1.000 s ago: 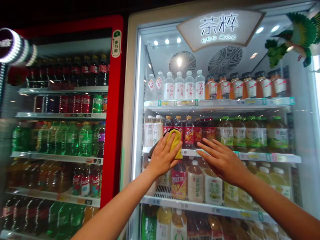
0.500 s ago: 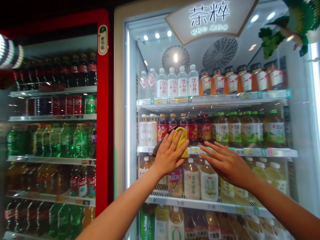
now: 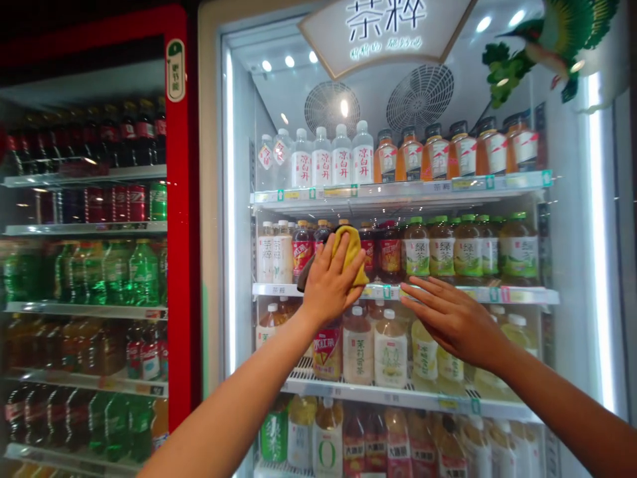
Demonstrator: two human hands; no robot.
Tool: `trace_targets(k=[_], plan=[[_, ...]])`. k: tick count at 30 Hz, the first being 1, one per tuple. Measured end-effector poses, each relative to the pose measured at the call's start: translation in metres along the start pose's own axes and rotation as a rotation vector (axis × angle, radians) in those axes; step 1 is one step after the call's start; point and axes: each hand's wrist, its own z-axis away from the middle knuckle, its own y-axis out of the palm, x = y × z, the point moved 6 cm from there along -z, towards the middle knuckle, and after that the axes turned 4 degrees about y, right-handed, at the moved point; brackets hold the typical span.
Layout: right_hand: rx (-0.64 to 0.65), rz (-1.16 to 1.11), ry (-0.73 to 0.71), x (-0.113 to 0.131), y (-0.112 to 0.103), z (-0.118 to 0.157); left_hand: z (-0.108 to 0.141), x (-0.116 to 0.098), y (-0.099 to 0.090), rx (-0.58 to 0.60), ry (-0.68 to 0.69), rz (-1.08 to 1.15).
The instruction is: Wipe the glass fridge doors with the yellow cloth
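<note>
My left hand (image 3: 330, 279) lies over a folded cloth (image 3: 354, 255), yellow on the right with a dark grey part at its left, and presses it against the glass door of the drinks cooler. Its palm faces the glass, hiding part of the cloth. To the right, my right hand (image 3: 450, 318) is held out with fingers stretched and holds nothing. Whether its fingertips touch the glass I cannot tell. Behind the cloth, inside the cooler, stand red-labelled tea bottles (image 3: 391, 251); green tea bottles (image 3: 468, 249) stand above my right hand.
The lit cooler has several shelves of bottles, with clear water bottles (image 3: 342, 156) on the top one. A sign (image 3: 388, 36) and a green bird decoration (image 3: 552, 50) are at its top. At the left stands a red-framed cooler (image 3: 178, 252) with soft drinks.
The view has shifted, so the coolers appear further left. My left hand and the cloth sit slightly higher over the bottles. My right hand keeps its stretched pose.
</note>
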Motion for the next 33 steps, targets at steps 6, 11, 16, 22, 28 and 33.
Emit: trace_targets(k=[6,11,16,22,28,33], plan=[[-0.005,0.048,0.045,-0.036,-0.02,0.023,0.015,0.028,-0.005,-0.1,-0.288,-0.047],[-0.054,0.044,0.147,-0.058,-0.031,0.029,-0.06,0.01,0.001,-0.213,-0.491,-0.021],[-0.089,0.025,0.152,-0.064,-0.034,0.042,-0.057,-0.056,0.016,-0.06,-0.121,0.0],[-0.073,0.034,0.107,-0.078,-0.042,0.059,-0.017,-0.038,0.012,-0.076,-0.193,-0.015],[-0.079,0.004,0.154,-0.097,-0.056,0.073,-0.099,-0.038,0.015,-0.264,-0.501,0.024],[-0.068,0.037,0.213,-0.114,-0.064,0.091,-0.112,-0.108,0.029,-0.115,-0.082,0.051]])
